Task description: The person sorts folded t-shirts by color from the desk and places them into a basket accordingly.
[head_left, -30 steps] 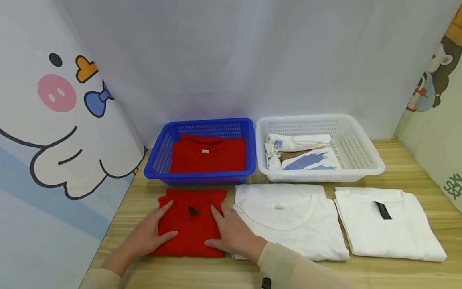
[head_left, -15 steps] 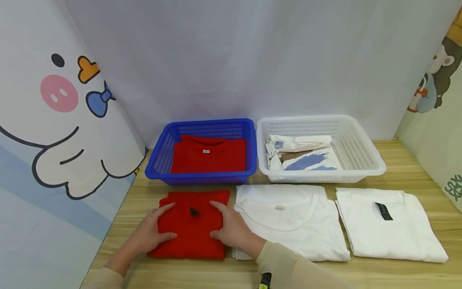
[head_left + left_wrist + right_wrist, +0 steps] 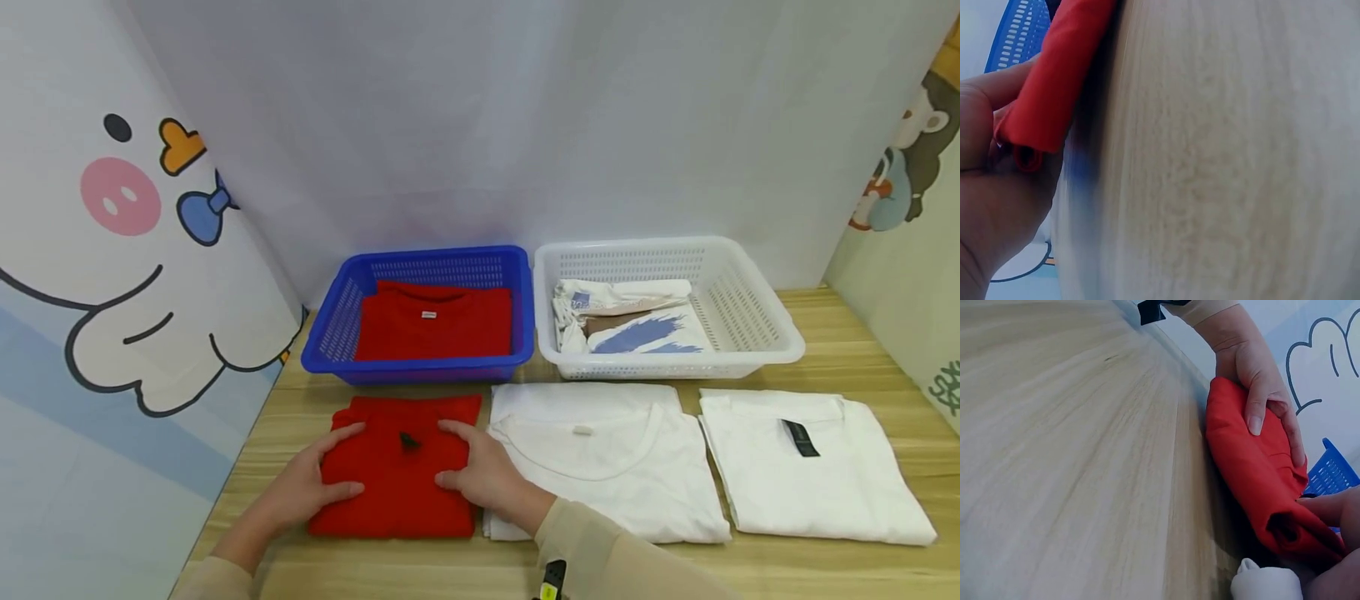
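A folded red T-shirt (image 3: 397,500) with a small dark neck label lies at the front left. My left hand (image 3: 303,487) grips its left edge and my right hand (image 3: 487,475) its right edge. Thumb and forefinger of each hand show on top, while the other fingers are mostly hidden under the cloth. In the left wrist view, the rolled edge of the red T-shirt (image 3: 1054,84) sits in the left hand (image 3: 1004,212). From the right wrist view, the cloth's folded end opens beside the right hand (image 3: 1341,531), with a dark shadow beneath it.
Behind stands a blue basket (image 3: 427,367) holding another red shirt (image 3: 442,329). Next to it a white basket (image 3: 675,364) holds white printed clothes (image 3: 637,321). Two folded white T-shirts, one round-necked (image 3: 600,467) and one black-labelled (image 3: 817,483), lie to the right on the wooden table (image 3: 382,571).
The right hand's thumb has moved up and inward on the red T-shirt. The shirt has shifted very slightly right; baskets and white shirts stay put.
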Demonstrator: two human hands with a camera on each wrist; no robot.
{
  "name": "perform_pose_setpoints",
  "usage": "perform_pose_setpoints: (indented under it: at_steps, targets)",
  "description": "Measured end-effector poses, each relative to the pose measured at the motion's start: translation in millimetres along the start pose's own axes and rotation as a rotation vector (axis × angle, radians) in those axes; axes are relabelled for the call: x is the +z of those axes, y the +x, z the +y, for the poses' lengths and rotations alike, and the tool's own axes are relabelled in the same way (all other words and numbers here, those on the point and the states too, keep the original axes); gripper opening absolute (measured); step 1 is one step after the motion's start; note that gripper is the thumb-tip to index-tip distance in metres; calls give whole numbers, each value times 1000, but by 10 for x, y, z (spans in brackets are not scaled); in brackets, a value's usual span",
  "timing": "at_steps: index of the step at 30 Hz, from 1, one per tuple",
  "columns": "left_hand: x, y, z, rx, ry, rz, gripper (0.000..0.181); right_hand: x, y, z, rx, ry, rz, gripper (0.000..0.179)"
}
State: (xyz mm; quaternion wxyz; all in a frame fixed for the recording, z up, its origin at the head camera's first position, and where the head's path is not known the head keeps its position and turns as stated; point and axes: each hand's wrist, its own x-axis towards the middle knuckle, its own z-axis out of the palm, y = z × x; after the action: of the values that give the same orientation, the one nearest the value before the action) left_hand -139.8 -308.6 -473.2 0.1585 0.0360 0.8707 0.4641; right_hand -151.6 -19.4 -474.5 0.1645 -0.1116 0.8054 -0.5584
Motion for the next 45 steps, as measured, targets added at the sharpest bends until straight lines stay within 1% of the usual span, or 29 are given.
perform_pose_setpoints:
  at_steps: [4,6,8,11,15,17,19,22,24,26,29,31,33,36,38,40,42,45]
  targets:
    - [-39,-58,5,-36,-96,-8,82,8,-15,-6,-17,14,14,68]
    - [-60,-98,27,-59,-130,3,83,3,-34,-19,-30,20,17,67]
    - [-82,-138,59,-67,-148,10,83,-14,-68,-47,-35,36,14,67]
    - [-107,-202,132,-62,-167,21,84,-62,-137,-106,-46,68,6,67]
    - [-126,-288,256,-31,-222,11,84,-167,-230,-222,-60,116,-22,68]
    - [-136,-321,336,-5,-260,8,84,-235,-262,-289,-68,131,-28,69]
    - [-151,-337,423,34,-289,10,83,-310,-280,-360,-84,134,-30,69]
    - [-191,-312,554,123,-308,13,82,-431,-267,-464,-117,111,-12,70]
    - [-222,-258,637,174,-309,18,82,-513,-232,-531,-141,93,-2,71]
    - [-258,-180,715,222,-287,23,82,-598,-179,-601,-156,82,12,72]
    - [-335,-21,842,268,-264,26,82,-732,-77,-722,-168,75,41,73]
    - [-396,80,934,286,-228,43,82,-819,2,-808,-173,70,60,74]
    - [-459,179,1039,287,-240,53,82,-905,89,-887,-182,68,74,75]
    - [-541,321,1218,271,-261,83,83,-1041,240,-990,-200,74,82,74]
    - [-591,425,1337,256,-309,89,82,-1136,358,-1047,-214,82,83,74]
    - [-645,541,1452,252,-328,105,81,-1235,494,-1098,-234,84,93,74]
    - [-699,663,1551,249,-348,114,80,-1320,631,-1138,-246,89,105,75]
    - [-775,851,1664,258,-388,109,80,-1418,821,-1175,-252,110,123,75]
